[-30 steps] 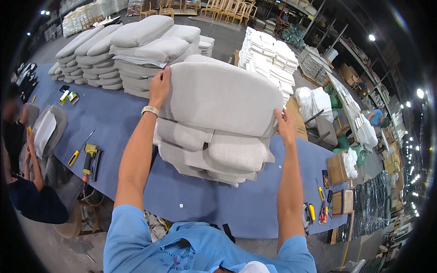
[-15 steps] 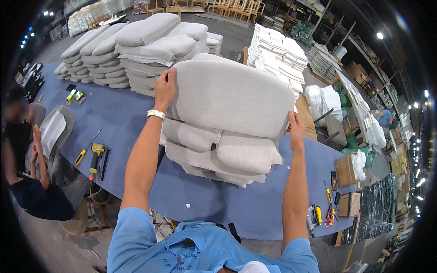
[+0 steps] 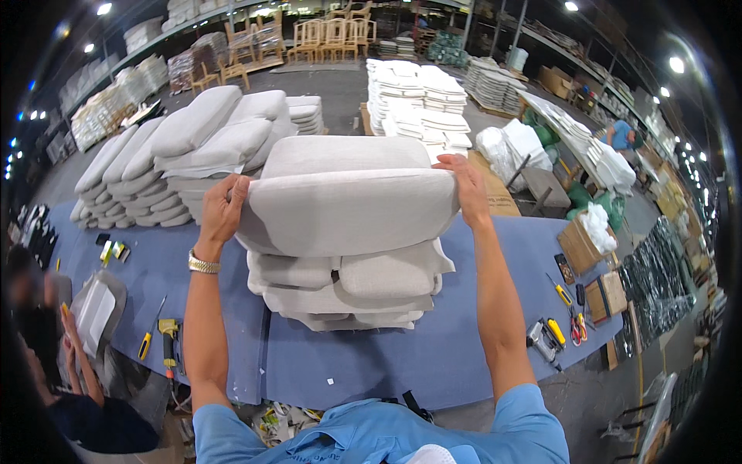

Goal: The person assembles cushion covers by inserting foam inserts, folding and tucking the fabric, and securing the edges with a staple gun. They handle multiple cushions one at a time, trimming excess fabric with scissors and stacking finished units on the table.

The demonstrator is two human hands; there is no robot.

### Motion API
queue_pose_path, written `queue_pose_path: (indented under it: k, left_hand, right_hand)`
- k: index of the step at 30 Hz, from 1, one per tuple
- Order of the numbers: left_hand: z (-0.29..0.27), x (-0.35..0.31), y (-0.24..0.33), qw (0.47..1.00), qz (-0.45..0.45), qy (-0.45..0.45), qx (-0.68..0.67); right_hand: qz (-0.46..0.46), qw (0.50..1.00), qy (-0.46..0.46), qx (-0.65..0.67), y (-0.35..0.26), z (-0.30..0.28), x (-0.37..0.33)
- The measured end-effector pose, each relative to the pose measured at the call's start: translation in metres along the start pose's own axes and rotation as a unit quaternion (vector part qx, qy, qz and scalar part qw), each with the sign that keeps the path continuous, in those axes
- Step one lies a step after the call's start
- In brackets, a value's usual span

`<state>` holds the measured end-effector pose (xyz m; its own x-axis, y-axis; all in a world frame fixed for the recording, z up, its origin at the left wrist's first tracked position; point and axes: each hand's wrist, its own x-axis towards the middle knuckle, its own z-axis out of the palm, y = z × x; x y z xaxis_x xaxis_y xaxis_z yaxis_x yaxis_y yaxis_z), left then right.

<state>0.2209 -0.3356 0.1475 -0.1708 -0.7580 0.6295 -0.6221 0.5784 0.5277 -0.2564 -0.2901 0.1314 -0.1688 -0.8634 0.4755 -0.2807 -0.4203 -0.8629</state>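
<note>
A light grey upholstered seat cushion [image 3: 348,216] tilts up on the near side of a stack of similar cushions [image 3: 390,274]. My left hand [image 3: 224,207] grips its left upper corner, thumb on the near face. At the opposite upper corner, my right hand [image 3: 466,190] holds on, its fingers over the edge and partly hidden. Just behind the held cushion lies another grey cushion [image 3: 348,153] on the stack. The stack stands on a blue-covered table [image 3: 309,363].
Taller cushion stacks [image 3: 205,139] stand at the table's far left. A yellow nail gun [image 3: 169,340] and screwdriver [image 3: 147,340] lie left; a silver air tool [image 3: 543,342], red-handled scissors [image 3: 578,329] and cardboard box [image 3: 587,236] lie right. A co-worker [image 3: 85,394] sits at the left edge.
The held cushion has tipped, its upper edge now toward me, showing another cushion behind it. Both hands shifted with it. The whole view has turned and tilted upward.
</note>
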Motion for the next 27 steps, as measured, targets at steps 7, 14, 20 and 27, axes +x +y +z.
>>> queue_pose_path:
  k: [7,14,20,27]
  left_hand:
    - [0.014,0.005,0.108,0.967,0.119,-0.126,0.188]
    - [0.077,-0.009,0.188,0.939,0.216,-0.132,0.233]
    - [0.086,-0.017,0.194,0.932,0.245,-0.146,0.225]
    - [0.084,-0.016,0.183,0.936,0.232,-0.14,0.226]
  right_hand:
    - [0.03,0.999,0.017,0.043,-0.009,-0.002,-0.024]
    - [-0.005,0.997,-0.06,-0.045,-0.026,-0.008,-0.051]
    - [-0.084,0.871,-0.365,-0.317,-0.079,-0.039,-0.02]
    - [-0.019,0.808,-0.441,-0.39,-0.104,-0.001,-0.004]
